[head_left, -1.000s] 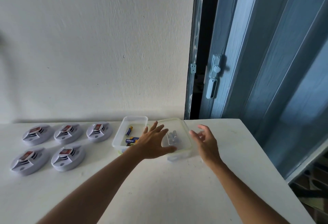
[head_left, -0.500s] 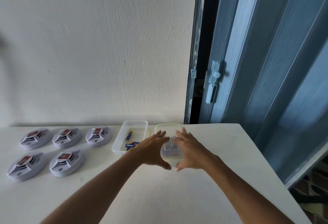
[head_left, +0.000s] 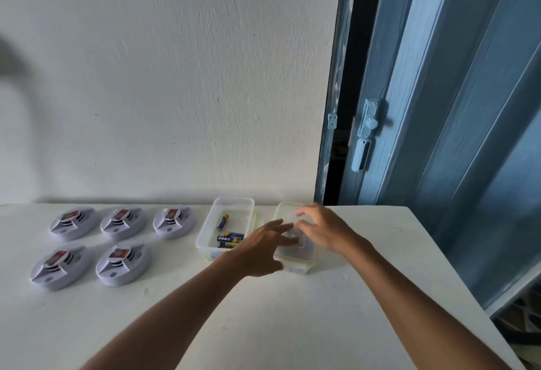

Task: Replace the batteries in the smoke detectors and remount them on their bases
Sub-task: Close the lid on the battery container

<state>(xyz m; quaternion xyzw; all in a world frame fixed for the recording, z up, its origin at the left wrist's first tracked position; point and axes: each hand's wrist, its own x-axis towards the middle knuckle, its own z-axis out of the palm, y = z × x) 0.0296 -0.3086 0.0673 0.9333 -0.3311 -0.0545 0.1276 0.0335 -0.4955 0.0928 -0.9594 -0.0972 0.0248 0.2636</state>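
Several white smoke detectors (head_left: 121, 264) with red labels lie in two rows on the left of the white table (head_left: 263, 311). An open clear box (head_left: 206, 237) holds a few blue and yellow batteries (head_left: 230, 237). To its right stands a lidded clear container (head_left: 295, 261). My left hand (head_left: 260, 249) reaches over its left side with fingers spread. My right hand (head_left: 325, 230) lies on top of the lid, fingers bent over it. Both hands are blurred; whether the right one grips the lid I cannot tell.
A white wall stands directly behind the table. A blue folding door (head_left: 439, 106) with a pale latch (head_left: 364, 135) is at the right, past the table's right edge. The near part of the table is bare.
Both hands came together over the lidded container. The right hand moved in from the right onto the lid, and the left hand stayed at the container's left side.
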